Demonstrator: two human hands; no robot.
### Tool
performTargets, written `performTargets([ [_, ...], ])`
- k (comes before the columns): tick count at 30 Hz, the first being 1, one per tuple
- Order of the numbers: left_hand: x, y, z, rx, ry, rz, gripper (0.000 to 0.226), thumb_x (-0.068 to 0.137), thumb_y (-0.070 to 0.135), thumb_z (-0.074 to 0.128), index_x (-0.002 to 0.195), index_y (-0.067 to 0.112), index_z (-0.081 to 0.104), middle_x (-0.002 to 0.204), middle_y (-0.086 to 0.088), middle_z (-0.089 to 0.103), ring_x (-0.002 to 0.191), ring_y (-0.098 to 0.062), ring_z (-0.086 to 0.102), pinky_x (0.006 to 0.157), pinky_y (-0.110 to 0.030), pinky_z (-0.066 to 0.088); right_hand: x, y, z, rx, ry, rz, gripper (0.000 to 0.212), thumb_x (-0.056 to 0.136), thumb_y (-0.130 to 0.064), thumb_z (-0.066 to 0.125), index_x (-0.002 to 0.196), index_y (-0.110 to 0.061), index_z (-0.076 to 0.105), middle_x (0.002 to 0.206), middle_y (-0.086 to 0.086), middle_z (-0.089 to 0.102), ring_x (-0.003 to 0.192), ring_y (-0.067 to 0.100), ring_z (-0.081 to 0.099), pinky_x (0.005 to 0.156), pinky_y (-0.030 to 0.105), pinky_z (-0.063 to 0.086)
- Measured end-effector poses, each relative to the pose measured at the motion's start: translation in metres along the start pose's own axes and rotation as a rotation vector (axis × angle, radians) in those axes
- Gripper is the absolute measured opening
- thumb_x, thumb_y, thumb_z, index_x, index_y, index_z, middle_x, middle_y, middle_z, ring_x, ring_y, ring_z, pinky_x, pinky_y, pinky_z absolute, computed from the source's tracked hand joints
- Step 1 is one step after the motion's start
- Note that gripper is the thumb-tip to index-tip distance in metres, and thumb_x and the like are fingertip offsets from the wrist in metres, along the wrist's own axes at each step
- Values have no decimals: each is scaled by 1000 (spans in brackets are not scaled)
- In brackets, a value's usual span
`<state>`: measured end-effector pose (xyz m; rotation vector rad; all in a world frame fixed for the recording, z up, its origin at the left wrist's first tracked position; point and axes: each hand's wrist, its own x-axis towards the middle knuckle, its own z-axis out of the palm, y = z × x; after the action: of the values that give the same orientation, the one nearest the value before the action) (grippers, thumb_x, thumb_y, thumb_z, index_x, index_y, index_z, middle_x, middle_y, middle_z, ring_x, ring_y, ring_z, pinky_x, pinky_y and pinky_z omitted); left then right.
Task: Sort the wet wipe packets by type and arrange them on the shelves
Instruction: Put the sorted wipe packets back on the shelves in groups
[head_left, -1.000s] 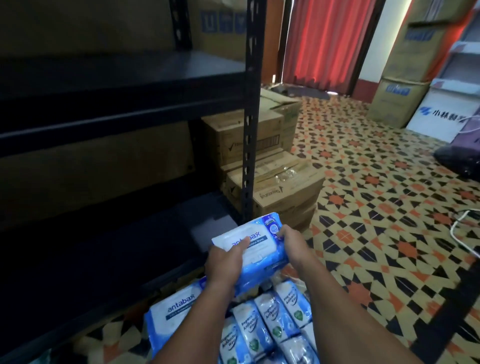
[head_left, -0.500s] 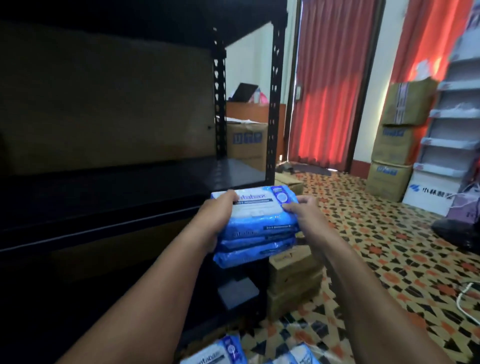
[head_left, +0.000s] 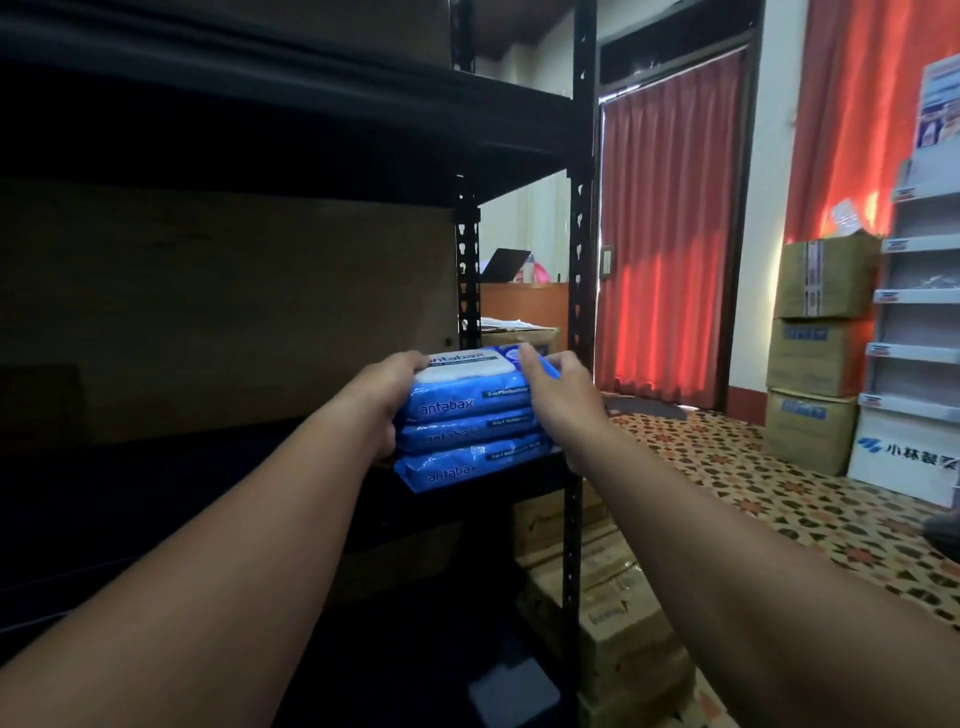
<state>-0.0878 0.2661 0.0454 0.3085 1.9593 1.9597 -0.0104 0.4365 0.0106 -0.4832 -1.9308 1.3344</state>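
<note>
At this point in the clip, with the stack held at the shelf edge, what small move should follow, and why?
Probably push the stack of three antabax packets further onto the black shelf before releasing. The left hand and right hand clamp its two ends, and the bottom packet's near edge seems to overhang the shelf's front lip, so letting go now risks a tip.

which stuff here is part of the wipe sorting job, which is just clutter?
Job: stack of three blue antabax packets, left hand, right hand, black shelf rack.
Clutter: cardboard boxes, red curtains, white display stand.
</note>
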Motion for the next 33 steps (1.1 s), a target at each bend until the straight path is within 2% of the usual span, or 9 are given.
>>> performTargets([
  [4,9,-14,-11,-14,11,-39,27,96,34,46,97,15,65,72,-11,74,55,-25,71,56,-33,55,1,20,12,56,-205,78,73,73,-79,61,127,-30,57,113,-4,68,100,19,68,92,48,56],
  [7,17,-32,-18,-29,54,9,37,95,39,50,115,12,64,85,-11,77,65,-26,74,59,-34,56,-1,32,14,66,-276,49,98,66,-78,71,148,-34,40,132,-5,59,111,18,64,98,47,54],
  [10,15,-47,-22,32,186,126,85,84,67,59,155,29,29,133,-12,63,110,-32,68,89,-48,56,-9,39,10,-24,-290,-14,118,58,-78,79,153,-50,15,157,-2,29,134,24,47,110,52,43],
  [13,-10,-68,-22,550,319,569,93,84,69,62,155,52,4,162,-1,15,148,-29,20,113,-50,33,-28,51,6,-249,-310,-214,104,75,-57,81,150,-61,10,161,-9,1,144,24,28,115,48,33],
  [15,-20,-81,-19,836,301,821,84,83,60,69,151,54,21,161,7,4,147,-23,8,110,-47,38,-36,60,9,-372,-282,-316,89,85,-48,75,146,-66,13,160,-13,-6,146,26,26,115,47,36],
  [18,-9,-88,-18,1023,306,879,69,84,43,75,145,43,42,157,4,12,141,-21,13,102,-45,49,-33,68,16,-421,-200,-337,78,93,-44,66,143,-69,13,158,-10,3,141,33,33,113,52,41],
  [22,7,-81,-15,1060,317,825,65,90,38,71,146,41,39,153,4,23,140,-22,12,102,-42,46,-20,70,26,-453,-173,-307,77,94,-45,65,143,-70,11,157,-9,8,139,35,35,110,55,42],
  [26,26,-79,-16,1130,332,795,66,92,43,67,148,43,33,155,3,20,141,-25,13,99,-42,48,-9,65,35,-449,-192,-264,74,97,-39,63,150,-61,16,158,-1,13,139,27,36,109,44,42],
  [33,62,-80,-15,1159,349,764,64,95,42,63,149,43,28,158,2,13,141,-28,12,93,-41,50,20,67,58,-435,-205,-206,72,99,-32,62,150,-58,18,156,4,20,134,27,42,105,46,48],
])
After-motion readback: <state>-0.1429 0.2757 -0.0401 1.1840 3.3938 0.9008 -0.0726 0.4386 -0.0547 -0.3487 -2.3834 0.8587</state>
